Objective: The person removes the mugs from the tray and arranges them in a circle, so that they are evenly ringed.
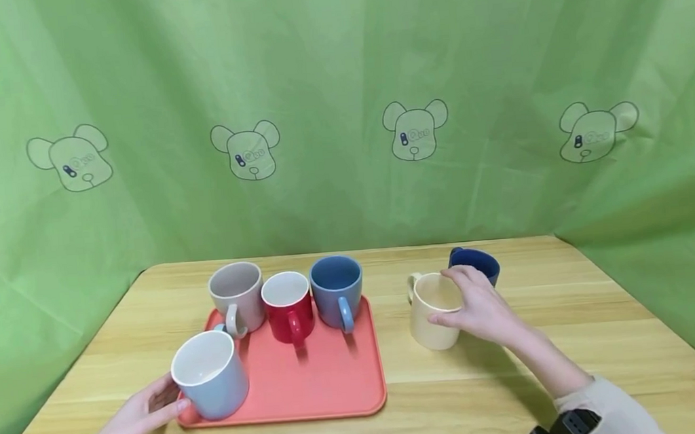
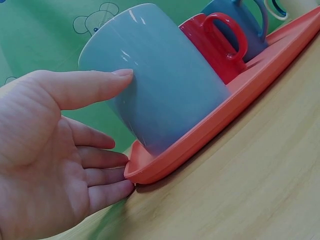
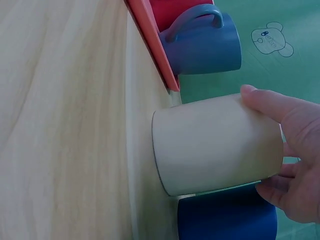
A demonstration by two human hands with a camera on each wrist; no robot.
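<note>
One coral-red tray (image 1: 318,389) lies on a pale wooden table (image 1: 448,410), and I count four on it: one taupe mug (image 1: 252,312) at the tray's far left corner, one red mug (image 1: 279,322) near the middle of its far edge, one blue mug (image 1: 327,307) by the far right corner, and one light-blue mug (image 1: 217,389) at the near left corner. Another two are past the tray's right edge: one cream mug (image 1: 432,329), upright, and one navy mug (image 3: 227,217) behind it, nearer the table's far edge.

My feeds show two bare hands. The left hand (image 1: 132,419) has its thumb laid against the light-blue mug, its four fingers loosely extended, unclenched, by the tray's corner. The right hand (image 1: 482,308) grasps the cream mug near its rim, thumb on one side, fingers on the other; I cannot tell whether the mug's base touches the table. Behind hangs green cloth (image 1: 309,43) bearing four animal-head outlines (image 1: 417,136).
</note>
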